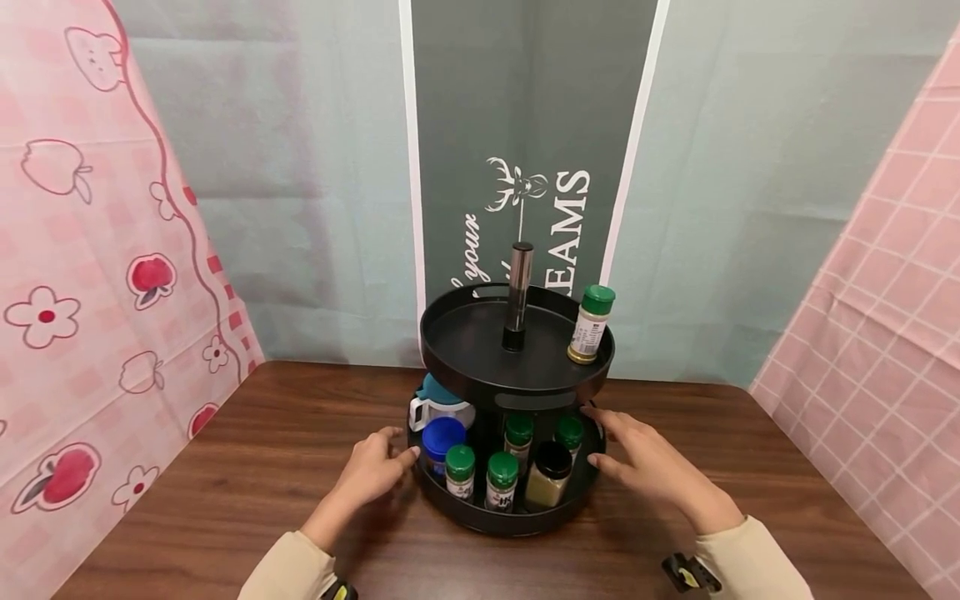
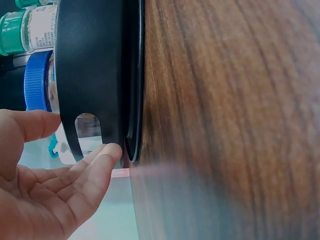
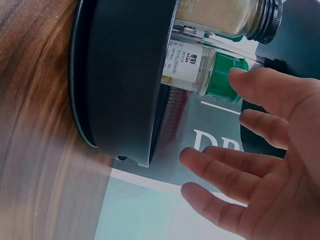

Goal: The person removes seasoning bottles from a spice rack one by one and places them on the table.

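Note:
A black two-tier round rack [image 1: 517, 521] stands on the table with a metal post [image 1: 519, 287] up its middle. My left hand [image 1: 372, 468] is at the left side of its lower tier. In the left wrist view the thumb [image 2: 42, 124] lies at the rim and the fingertips meet the outer wall by a cutout handle [image 2: 89, 125]. On the right, my right hand [image 1: 648, 462] has its fingers spread beside the lower tier, holding nothing. Nearest to it are a green-capped spice jar [image 3: 192, 62] and a black-lidded jar [image 3: 215, 15] of tan powder.
Several green-capped jars [image 1: 460, 475], a blue-lidded jar [image 1: 442, 442] and a clear container [image 1: 438, 408] with a teal lid fill the lower tier. One green-capped shaker [image 1: 591, 325] stands on the upper tier. Behind the wooden table [image 1: 300, 417] hangs a grey-green cloth [image 1: 300, 208].

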A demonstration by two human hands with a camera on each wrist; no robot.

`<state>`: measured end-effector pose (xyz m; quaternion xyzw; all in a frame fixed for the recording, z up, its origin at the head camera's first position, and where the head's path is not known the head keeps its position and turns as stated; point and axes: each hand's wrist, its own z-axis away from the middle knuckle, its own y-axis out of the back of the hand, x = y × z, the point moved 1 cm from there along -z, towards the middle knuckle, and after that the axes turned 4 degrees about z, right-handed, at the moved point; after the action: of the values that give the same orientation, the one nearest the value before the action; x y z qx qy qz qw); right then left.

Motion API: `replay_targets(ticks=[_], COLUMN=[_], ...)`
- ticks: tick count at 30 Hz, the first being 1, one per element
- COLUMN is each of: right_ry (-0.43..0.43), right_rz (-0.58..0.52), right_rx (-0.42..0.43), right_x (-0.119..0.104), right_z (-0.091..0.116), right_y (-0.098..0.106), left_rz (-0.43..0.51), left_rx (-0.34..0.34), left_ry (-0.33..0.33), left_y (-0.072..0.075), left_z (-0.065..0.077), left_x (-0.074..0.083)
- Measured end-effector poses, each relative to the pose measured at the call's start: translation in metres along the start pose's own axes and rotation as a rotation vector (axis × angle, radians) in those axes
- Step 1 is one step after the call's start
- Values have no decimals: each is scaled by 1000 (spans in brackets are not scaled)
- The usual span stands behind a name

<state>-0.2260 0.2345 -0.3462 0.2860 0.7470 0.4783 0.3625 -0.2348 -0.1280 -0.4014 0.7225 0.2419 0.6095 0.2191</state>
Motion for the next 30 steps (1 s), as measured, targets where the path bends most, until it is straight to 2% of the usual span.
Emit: replay_targets(ticks=[5, 11, 15, 23, 30], right_ry=[16, 17, 21, 132, 144], right_rz=[14, 15, 31, 57, 34], right_rx=[2, -23, -8, 59, 48], right_x=[-3, -7, -7, -6, -4], right_z=[-4, -9, -11, -15, -20], right_y=[-1, -6, -9, -13, -20], left_rz=[18, -10, -9, 22, 59], left_rx=[-19, -14, -24, -37, -33], left_ry=[15, 22, 28, 40, 33], left_y=[-3, -5, -6, -7, -9], left_z=[-1, -1, 0, -1, 0], left_x=[1, 3, 5, 7, 4])
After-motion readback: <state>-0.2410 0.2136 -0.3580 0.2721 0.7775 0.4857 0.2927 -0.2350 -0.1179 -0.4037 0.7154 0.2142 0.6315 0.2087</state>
